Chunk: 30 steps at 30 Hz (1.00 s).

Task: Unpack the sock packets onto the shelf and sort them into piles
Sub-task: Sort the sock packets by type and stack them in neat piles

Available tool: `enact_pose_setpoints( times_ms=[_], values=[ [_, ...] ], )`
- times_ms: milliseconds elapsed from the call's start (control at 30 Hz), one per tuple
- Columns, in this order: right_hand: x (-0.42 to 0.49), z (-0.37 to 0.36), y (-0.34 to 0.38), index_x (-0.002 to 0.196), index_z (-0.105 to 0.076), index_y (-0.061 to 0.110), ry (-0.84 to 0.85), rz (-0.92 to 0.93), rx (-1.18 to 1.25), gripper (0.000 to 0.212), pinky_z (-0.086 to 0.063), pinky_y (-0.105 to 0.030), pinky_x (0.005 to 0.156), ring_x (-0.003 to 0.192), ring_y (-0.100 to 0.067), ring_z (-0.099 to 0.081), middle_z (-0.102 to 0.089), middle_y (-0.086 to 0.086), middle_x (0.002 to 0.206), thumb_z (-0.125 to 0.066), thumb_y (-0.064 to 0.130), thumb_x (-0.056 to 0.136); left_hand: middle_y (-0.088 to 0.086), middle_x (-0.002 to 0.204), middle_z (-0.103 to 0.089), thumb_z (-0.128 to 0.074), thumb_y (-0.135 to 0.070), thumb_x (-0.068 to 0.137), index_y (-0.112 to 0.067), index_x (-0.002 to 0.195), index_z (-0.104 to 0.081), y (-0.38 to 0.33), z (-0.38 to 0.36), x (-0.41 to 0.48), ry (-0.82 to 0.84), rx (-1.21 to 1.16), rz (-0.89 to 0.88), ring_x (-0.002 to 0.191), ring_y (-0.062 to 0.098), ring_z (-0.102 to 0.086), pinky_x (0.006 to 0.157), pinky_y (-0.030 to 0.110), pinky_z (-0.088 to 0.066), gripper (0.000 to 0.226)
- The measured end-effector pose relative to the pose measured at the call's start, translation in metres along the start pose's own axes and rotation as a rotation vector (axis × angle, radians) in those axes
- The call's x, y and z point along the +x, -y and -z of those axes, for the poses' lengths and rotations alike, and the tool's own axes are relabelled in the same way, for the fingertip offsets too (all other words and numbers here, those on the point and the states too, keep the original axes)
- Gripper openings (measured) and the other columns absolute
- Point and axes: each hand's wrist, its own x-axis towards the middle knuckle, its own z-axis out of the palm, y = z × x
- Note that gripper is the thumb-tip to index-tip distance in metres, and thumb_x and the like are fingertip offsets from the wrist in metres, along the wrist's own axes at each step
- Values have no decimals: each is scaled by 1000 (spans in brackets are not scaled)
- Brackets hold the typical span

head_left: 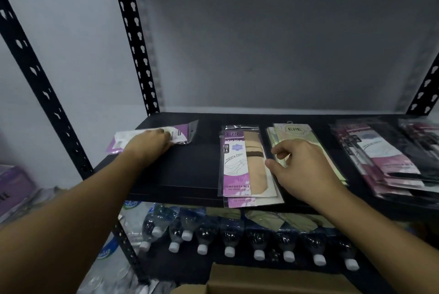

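Note:
A black shelf (190, 170) carries several piles of sock packets. At the far left lies a white and purple packet (183, 134); my left hand (149, 143) lies on top of it with fingers curled over it. In the middle sits a purple pile with beige socks (240, 165). To its right is a pale green pile (294, 131), and my right hand (299, 165) rests on it with fingers loosely bent, the thumb at its left edge. Further right lies a pink and dark pile (389, 160), with another pile (422, 132) at the frame's edge.
Black perforated uprights (133, 39) frame the shelf against a grey wall. Below, a row of water bottles (228, 234) with white caps lies on the lower level. A cardboard box (273, 279) sits at the bottom. A purple pack (14, 187) stands at left.

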Motion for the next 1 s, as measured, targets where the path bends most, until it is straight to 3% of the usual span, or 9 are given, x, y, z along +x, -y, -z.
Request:
enact_pose_setpoints(
  times_ms=[100, 233, 367, 433, 500, 633, 733, 900, 1000],
  values=[
    [-9, 9, 6, 99, -69, 16, -14, 7, 69, 17, -31, -3, 54, 70, 1, -49, -62, 6, 89, -67, 27, 86, 11, 116, -65, -40, -35, 101, -12, 116, -59, -4, 10, -22, -179, -70, 17, 95, 35, -65, 79, 45, -52, 33],
    [-22, 19, 16, 92, -69, 16, -38, 3, 173, 9, -39, -3, 60, 70, 1, -52, -65, 6, 84, -67, 21, 85, 13, 98, -70, -47, -29, 100, -11, 111, -63, -19, 45, -47, -514, -373, 81, 81, 38, -65, 69, 44, -50, 26],
    [-37, 28, 31, 87, -68, 21, -23, -17, 264, 2, -38, -3, 59, 70, -2, -54, -64, 9, 78, -67, 20, 85, 0, 73, -62, -41, -30, 102, -15, 90, -57, -44, 94, -77, -643, -697, 121, 65, 18, -58, 58, 37, -43, 25],
    [-44, 33, 39, 83, -65, 25, 3, -24, 325, 6, -38, -4, 58, 67, -4, -54, -62, 11, 74, -68, 20, 84, -4, 71, -61, -40, -26, 103, -17, 84, -56, -58, 116, -91, -661, -913, 202, 61, 4, -57, 54, 25, -43, 27],
    [-50, 36, 47, 84, -64, 27, 34, -39, 388, 6, -40, -5, 58, 65, -6, -53, -62, 11, 76, -68, 22, 85, -3, 71, -64, -40, -27, 104, -10, 85, -59, -71, 130, -102, -615, -1144, 298, 57, -2, -58, 55, 17, -45, 32],
    [-59, 41, 57, 107, -64, 26, 107, -92, 495, 23, -41, -8, 62, 70, -4, -53, -64, 9, 94, -68, 33, 85, 0, 65, -68, -39, -33, 103, -6, 83, -61, -90, 151, -127, -411, -1463, 385, 57, 11, -62, 58, 29, -45, 40],
    [-65, 43, 64, 116, -64, 23, 186, -147, 626, 35, -53, -27, 80, 83, -10, -61, -66, 6, 103, -70, 35, 83, -2, 64, -69, -38, -32, 104, -5, 91, -65, -102, 166, -147, -298, -1605, 389, 59, 10, -65, 62, 28, -47, 41],
    [-81, 51, 75, 81, -75, 11, 250, -197, 802, 12, -54, -50, 86, 90, -35, -68, -74, -11, 87, -67, 18, 87, 8, 82, -74, -34, -42, 104, -9, 95, -65, -106, 179, -168, -135, -1738, 362, 81, 24, -68, 84, 41, -50, 47],
    [-83, 53, 78, 78, -74, 11, 210, -243, 855, 13, -53, -52, 82, 86, -39, -69, -74, -13, 86, -67, 16, 88, 6, 106, -75, -31, -49, 102, -17, 120, -60, -101, 175, -179, -104, -1866, 436, 102, 25, -69, 92, 46, -52, 47]
  ],
)
